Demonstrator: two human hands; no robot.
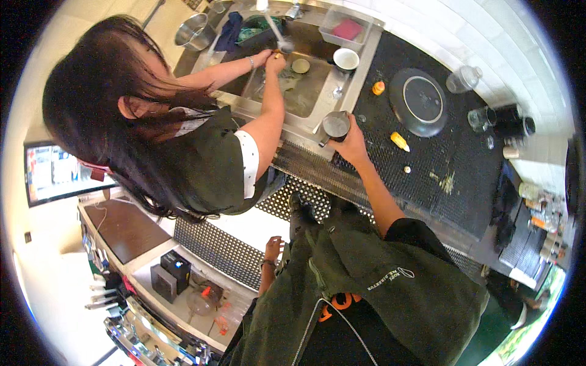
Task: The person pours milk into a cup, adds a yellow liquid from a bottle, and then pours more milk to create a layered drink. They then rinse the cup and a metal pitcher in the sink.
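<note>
My right hand (350, 145) is wrapped round a small metal pitcher (336, 125), held over the front edge of the sink counter. Its open top faces up and a handle shows at its lower left. My left hand (274, 249) hangs low beside my body, holding nothing, with its fingers apart. In front of the pitcher is a steel sink (297, 100), where a co-worker's hands (273, 60) are together under the tap (282, 44). Whatever those hands hold is too small to make out. A small round dish (300, 66) lies in the sink.
On the black mat (427, 155) rest an upturned dark pan (418, 102), a yellow bottle (400, 141) and an orange bottle (378, 88). A white bowl (346, 59) and a clear tub (345, 29) stand by the sink. The co-worker (201, 165) stands close at my left.
</note>
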